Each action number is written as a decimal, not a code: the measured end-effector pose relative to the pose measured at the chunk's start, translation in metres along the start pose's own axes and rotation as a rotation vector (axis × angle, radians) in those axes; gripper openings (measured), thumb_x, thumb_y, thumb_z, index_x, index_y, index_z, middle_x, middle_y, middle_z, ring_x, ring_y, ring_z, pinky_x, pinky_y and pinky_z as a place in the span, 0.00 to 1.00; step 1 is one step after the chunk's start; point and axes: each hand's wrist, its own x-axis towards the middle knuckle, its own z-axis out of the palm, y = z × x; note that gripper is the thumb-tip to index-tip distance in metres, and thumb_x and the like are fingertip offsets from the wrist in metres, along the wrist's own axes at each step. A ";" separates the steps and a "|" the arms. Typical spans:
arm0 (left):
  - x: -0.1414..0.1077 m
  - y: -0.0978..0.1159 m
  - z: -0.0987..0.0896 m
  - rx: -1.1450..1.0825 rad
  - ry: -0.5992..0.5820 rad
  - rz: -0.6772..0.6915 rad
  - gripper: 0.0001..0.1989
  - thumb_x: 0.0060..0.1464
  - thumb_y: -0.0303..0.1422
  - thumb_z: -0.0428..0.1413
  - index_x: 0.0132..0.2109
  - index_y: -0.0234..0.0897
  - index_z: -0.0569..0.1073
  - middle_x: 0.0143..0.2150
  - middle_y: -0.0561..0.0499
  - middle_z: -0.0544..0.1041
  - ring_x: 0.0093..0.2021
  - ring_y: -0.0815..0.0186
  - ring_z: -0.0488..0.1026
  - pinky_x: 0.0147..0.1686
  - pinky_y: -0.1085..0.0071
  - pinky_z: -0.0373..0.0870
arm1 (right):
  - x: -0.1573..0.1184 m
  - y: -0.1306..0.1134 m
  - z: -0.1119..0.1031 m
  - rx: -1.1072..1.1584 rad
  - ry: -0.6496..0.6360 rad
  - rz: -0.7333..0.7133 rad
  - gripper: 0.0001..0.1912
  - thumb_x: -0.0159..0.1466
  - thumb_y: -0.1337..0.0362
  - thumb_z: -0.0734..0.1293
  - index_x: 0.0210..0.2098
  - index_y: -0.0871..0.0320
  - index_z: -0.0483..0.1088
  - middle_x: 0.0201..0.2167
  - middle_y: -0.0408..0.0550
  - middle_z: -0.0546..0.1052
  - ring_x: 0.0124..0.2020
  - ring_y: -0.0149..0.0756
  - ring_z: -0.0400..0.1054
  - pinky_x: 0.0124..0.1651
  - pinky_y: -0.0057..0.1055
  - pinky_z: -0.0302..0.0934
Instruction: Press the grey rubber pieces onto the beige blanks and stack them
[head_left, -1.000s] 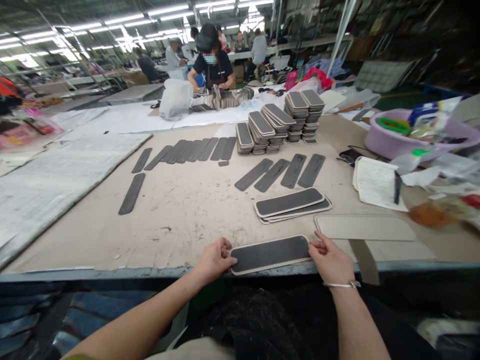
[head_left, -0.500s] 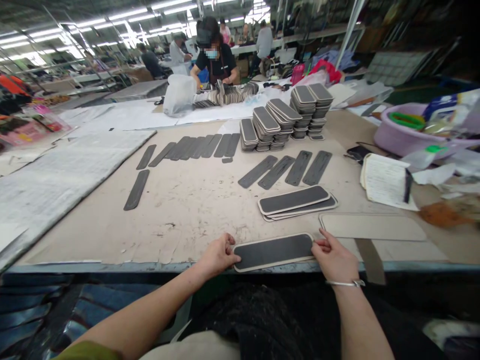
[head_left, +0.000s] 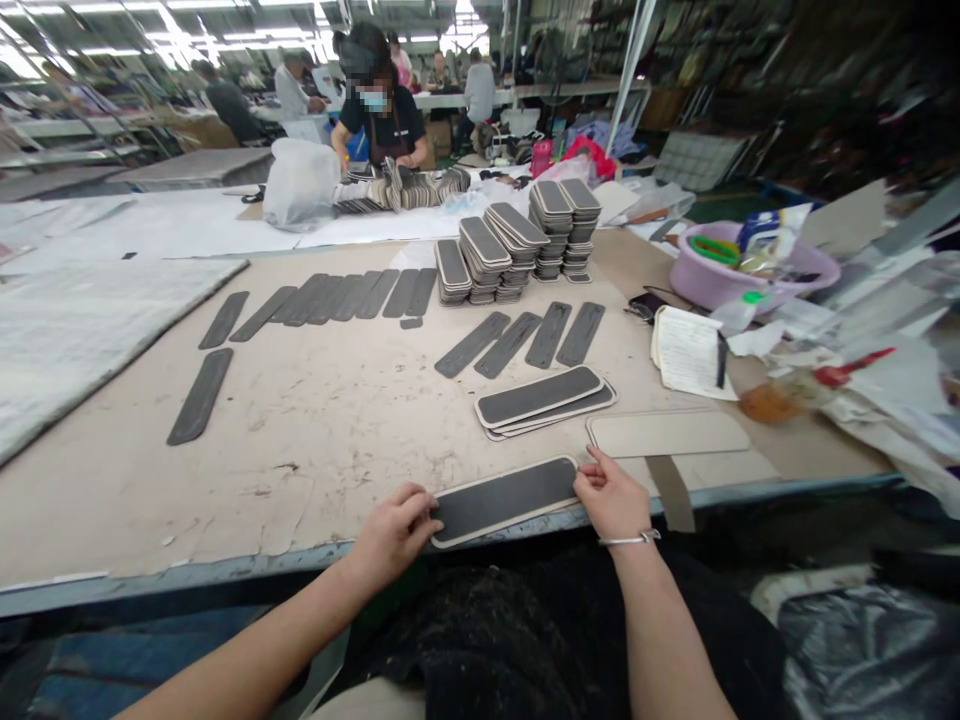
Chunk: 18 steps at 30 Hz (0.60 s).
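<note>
A long dark grey panel with a pale border and rounded corners (head_left: pixel 506 500) lies at the table's front edge. My left hand (head_left: pixel 401 525) pinches its left end between thumb and fingers. At the other end, my right hand (head_left: pixel 609 490) grips the corner; a bracelet circles that wrist. Just behind sits a small fanned pile of similar bordered panels (head_left: pixel 538 396). To the right of it are plain cream panels (head_left: pixel 675 433), with a dark strip (head_left: pixel 670 492) sticking out beneath them over the edge.
Tall stacks of bordered panels (head_left: pixel 484 243) stand at the back. Loose dark strips (head_left: pixel 551 335) lie in rows. A purple basin (head_left: pixel 705 275), a notebook (head_left: pixel 688 350) and an orange-filled bottle (head_left: pixel 772 400) are at right. A masked person (head_left: pixel 382 110) works across the table.
The camera view has swung to the right, so the scene sits further left. Both hands still hold the bordered panel, whose right end now tilts slightly higher in view.
</note>
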 end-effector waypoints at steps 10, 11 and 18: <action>-0.009 -0.012 0.005 0.126 0.102 0.404 0.11 0.58 0.27 0.50 0.46 0.36 0.74 0.45 0.43 0.75 0.43 0.65 0.73 0.44 0.69 0.73 | 0.000 -0.001 0.001 -0.042 0.015 -0.016 0.28 0.49 0.58 0.60 0.48 0.61 0.70 0.29 0.46 0.77 0.28 0.34 0.71 0.40 0.32 0.65; -0.008 -0.011 0.004 0.127 0.099 0.408 0.11 0.58 0.27 0.50 0.46 0.35 0.74 0.45 0.43 0.75 0.43 0.65 0.74 0.44 0.69 0.73 | 0.000 -0.001 0.001 -0.041 0.009 -0.012 0.28 0.49 0.58 0.60 0.47 0.61 0.70 0.29 0.46 0.77 0.28 0.34 0.71 0.40 0.32 0.65; -0.008 -0.008 0.002 0.112 0.106 0.404 0.11 0.58 0.27 0.49 0.44 0.36 0.74 0.43 0.43 0.76 0.41 0.65 0.74 0.42 0.70 0.73 | 0.000 0.005 0.005 -0.031 0.017 -0.031 0.27 0.49 0.58 0.60 0.47 0.61 0.70 0.29 0.45 0.77 0.27 0.34 0.70 0.40 0.33 0.65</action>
